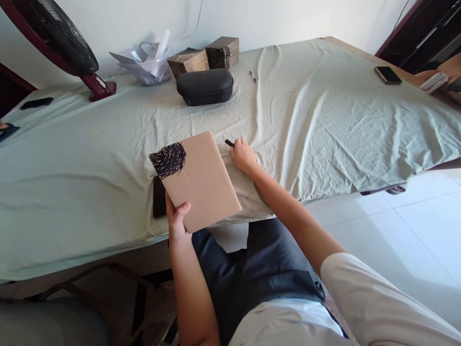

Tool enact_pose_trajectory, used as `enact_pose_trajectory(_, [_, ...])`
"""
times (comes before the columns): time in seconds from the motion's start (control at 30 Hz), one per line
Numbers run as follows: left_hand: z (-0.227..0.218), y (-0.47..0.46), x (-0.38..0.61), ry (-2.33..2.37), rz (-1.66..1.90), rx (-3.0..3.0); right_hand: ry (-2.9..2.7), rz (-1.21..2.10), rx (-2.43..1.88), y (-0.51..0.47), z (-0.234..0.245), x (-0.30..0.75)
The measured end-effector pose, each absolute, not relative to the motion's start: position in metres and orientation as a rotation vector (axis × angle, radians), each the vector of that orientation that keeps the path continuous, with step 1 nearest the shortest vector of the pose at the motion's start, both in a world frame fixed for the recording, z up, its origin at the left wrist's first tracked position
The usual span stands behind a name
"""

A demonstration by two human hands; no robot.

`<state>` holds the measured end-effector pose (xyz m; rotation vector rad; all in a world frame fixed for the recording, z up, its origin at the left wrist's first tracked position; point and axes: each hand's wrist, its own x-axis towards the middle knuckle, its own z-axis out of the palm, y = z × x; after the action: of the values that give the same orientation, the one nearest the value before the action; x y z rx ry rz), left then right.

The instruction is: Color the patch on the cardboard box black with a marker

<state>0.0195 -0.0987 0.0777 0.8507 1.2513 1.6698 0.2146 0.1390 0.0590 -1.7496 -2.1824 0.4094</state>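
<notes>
My left hand (177, 217) grips the near left edge of a brown cardboard box (205, 178), thumb on its upper face. The box is tilted above the table's front edge. Dense black scribble covers its far left corner. To the right of it, my right hand (243, 155) rests on the cloth with its fingers closed round a black marker (229, 143). Only one end of the marker sticks out; the rest is hidden in the hand. A dark phone (159, 198) lies partly under the box, beside my left hand.
A pale green cloth (90, 158) covers the table. Along the back stand a fan (97, 86), a plastic basket (144, 69), two scribbled cardboard boxes (225, 50), a black case (205, 87) and a pen (253, 77). Another phone (388, 75) lies near a person's hand (452, 69) at right.
</notes>
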Motion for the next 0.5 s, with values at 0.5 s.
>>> enact_pose_trajectory(0.5, [0.072,-0.095,0.023,1.235,1.765,0.750,-2.399,0.297,-1.504,0.157,0.041,0.228])
